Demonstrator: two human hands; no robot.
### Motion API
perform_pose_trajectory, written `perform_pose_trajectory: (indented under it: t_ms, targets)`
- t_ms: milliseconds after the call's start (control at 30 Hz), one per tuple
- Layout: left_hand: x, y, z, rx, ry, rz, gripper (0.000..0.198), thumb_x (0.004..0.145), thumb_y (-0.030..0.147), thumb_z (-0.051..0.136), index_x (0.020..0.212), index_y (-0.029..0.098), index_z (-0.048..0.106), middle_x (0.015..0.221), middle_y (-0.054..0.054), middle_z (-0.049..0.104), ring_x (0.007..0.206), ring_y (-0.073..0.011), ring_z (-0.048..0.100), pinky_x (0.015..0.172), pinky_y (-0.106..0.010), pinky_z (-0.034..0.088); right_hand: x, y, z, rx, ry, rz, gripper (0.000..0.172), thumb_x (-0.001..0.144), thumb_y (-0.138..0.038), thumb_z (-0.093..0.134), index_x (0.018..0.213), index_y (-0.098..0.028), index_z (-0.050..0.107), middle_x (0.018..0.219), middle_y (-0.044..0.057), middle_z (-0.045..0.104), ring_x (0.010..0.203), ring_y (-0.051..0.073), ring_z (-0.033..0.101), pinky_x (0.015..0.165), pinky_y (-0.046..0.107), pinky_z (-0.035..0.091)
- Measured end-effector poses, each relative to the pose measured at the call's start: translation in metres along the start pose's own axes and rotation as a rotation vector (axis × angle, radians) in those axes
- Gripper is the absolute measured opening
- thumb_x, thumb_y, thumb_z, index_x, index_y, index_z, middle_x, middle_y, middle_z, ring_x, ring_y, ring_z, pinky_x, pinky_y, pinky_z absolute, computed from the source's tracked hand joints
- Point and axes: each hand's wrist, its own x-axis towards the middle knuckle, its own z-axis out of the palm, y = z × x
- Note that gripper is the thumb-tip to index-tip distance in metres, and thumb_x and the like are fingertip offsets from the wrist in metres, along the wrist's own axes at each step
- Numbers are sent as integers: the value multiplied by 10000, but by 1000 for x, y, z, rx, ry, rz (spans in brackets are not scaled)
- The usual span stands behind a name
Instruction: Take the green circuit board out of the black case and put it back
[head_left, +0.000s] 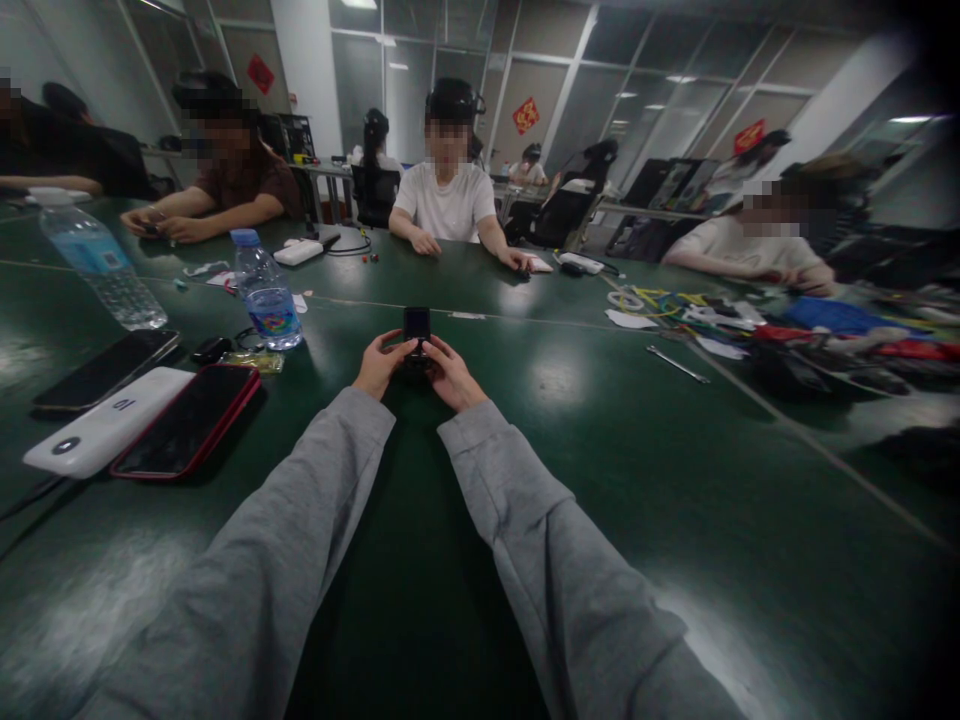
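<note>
A small black hinged case [417, 323] sits in front of me at the middle of the table, its square lid or screen standing upright. My left hand [378, 364] grips it from the left, thumb and fingers closed on its near edge. On the other side my right hand [453, 374] holds it the same way, so both thumbs almost meet below the upright part. The lower part of the case is dark and partly covered by my fingers; its exact kind is not clear.
Left on the green table [570, 480] lie a red-edged phone [187, 420], a white power bank [112, 420], a black phone [109, 370] and two water bottles [268, 295]. At right are a wrench [677, 364] and tangled cables [675, 305]. Several people sit around.
</note>
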Motion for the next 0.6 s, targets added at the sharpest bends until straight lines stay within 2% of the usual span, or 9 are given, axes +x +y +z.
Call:
perform_pose_trajectory:
  t_ms: [133,367,600]
  targets:
    - [-1,1,0,8,2,-5,612,586,235,877,1118,143,588,857,-35,688,687,-109,634,692,-249,509,1,0,-1,4,15,8,311,702,-112,769,975,-191,641,741,-31,724,619,88,642,551,180,500]
    - [1,0,-1,12,-9,-3,667,541,257,902,1118,142,588,854,-30,675,688,-108,626,720,-263,505,0,-2,0,-13,18,15,289,688,-120,787,931,-196,652,724,-43,719,613,90,635,570,191,503]
    - [-2,3,0,2,-18,-19,627,570,231,891,1108,141,583,861,-36,688,677,-104,637,710,-254,520,2,0,-3,-5,16,14,260,703,-119,775,926,-191,664,727,-39,724,613,90,637,565,192,499]
